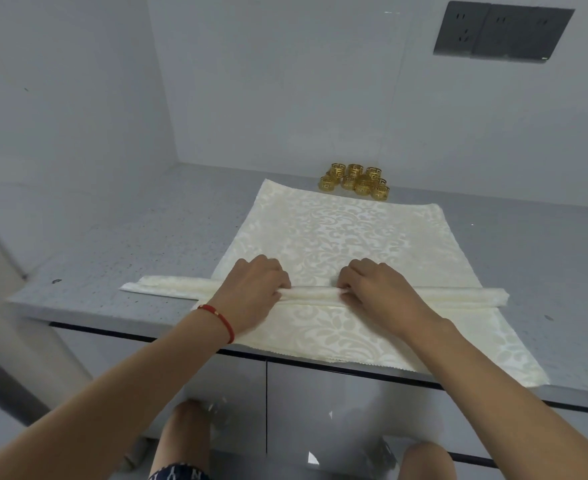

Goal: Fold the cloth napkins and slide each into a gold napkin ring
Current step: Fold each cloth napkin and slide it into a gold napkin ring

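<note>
Two cream cloth pieces lie before me on the speckled grey countertop (112,237): a flat cream damask napkin with a leafy woven pattern (348,233), spread wide and hanging a little over the near edge, and a long rolled cream napkin (315,293) laid crosswise on top of it. The roll runs left to right, its left end (154,285) reaching past the flat napkin onto bare counter and its right end stopping near the flat napkin's right side.

I see my left hand (251,292) and my right hand (375,289) both on the middle of the roll, close together with only a short stretch of roll showing between them. Fingers of each hand curl over the far side of the roll while the thumbs press at its near side, so both hands grip it. A thin red cord bracelet (221,318) circles my left wrist.

Beyond the flat napkin's far edge, well apart from my hands, a cluster of gold cut-out metal napkin rings (354,181) stands on the counter near the pale wall. No ring touches the cloth. A dark grey wall socket panel (503,31) sits high at the right. Below the counter I see glossy grey cabinet doors (337,410).
</note>
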The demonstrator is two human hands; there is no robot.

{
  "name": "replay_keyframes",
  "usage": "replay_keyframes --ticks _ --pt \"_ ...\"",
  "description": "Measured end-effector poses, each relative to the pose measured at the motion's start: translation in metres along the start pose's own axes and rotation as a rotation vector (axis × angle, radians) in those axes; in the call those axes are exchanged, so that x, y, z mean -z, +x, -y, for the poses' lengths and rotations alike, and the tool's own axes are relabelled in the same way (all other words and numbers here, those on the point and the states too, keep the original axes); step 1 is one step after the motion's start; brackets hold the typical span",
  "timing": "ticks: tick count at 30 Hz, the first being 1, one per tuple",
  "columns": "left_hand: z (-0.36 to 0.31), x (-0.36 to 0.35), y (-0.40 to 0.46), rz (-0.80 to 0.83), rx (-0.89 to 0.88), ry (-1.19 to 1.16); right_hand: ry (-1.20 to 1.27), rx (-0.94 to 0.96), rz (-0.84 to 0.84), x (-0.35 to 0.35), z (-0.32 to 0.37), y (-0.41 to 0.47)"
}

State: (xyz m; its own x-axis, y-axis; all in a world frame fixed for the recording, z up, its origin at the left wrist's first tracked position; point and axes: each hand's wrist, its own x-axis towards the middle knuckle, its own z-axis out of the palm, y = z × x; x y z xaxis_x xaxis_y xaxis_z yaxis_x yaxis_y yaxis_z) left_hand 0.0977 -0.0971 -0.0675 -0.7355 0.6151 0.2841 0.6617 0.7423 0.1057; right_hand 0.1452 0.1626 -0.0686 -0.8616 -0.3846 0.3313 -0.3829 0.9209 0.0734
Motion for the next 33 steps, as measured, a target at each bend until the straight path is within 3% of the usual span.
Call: replay_keyframes --ticks 5,9,14,17,20,24,30,33 --pt "-0.006 -0.016 -0.030 -0.107 -0.061 0.117 -0.152 0.039 0.030 0.008 0.015 -0.012" --pt "-0.017 -0.023 -0.043 -0.176 -0.001 0.037 -0.149 -0.009 0.139 0.032 0.026 -0.010" --pt "-0.027 -0.033 -0.049 -0.164 0.062 0.006 0.044 -0.127 0.008 0.019 0.046 0.034" --pt "-0.029 -0.036 -0.051 -0.201 0.071 0.011 0.062 -0.159 0.185 -0.012 0.053 0.041" --pt "-0.035 -0.020 -0.041 -0.195 0.164 -0.125 0.142 -0.190 0.292 -0.030 0.051 0.035" --pt "-0.034 0.008 -0.010 0.043 0.405 -0.028 0.199 -0.213 0.342 -0.035 0.046 0.039" --pt "-0.015 0.025 0.020 0.408 0.447 -0.084 0.324 -0.241 0.371 -0.031 0.041 0.040" --pt "-0.022 0.032 0.032 0.571 0.355 0.090 0.319 -0.239 0.388 -0.032 0.040 0.041"
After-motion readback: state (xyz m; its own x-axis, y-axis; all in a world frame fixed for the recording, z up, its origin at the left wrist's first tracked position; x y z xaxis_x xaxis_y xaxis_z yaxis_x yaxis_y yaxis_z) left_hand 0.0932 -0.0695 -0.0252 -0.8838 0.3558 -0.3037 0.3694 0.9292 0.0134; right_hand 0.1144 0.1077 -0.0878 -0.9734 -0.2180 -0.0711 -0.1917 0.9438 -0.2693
